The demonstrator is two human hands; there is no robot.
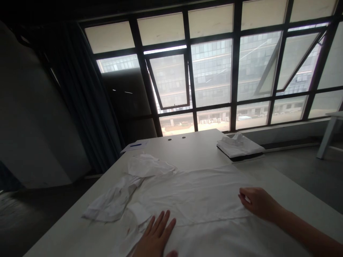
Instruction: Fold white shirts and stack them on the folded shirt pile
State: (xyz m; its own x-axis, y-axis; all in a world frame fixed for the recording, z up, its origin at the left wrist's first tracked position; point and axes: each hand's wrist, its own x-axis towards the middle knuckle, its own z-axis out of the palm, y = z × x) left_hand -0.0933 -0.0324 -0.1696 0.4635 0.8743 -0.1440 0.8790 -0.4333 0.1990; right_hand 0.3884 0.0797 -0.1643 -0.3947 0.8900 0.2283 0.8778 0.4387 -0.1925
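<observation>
Our left hand (158, 233) has fingers loosely spread on the shirt (198, 196), right hand (257, 202) curled, can't tell if gripping, so tugging toward the worktop (198, 153)'s right edge could wrinkle it.

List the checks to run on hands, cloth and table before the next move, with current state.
1. Left hand flat on the white garment: ok, fingers extended.
2. Right hand gripping the cloth: cannot tell; fingers are curled at the garment's right end, but a pinch isn't clear.
3. Garment body spread out: ok, with light wrinkles.
4. Loose cloth at the left smoothed: not ok, it's rumpled.
5. Folded white stack clear of both hands: ok, beyond the right hand.
6. Pen off the garment: ok, on paper at the far left.
</observation>
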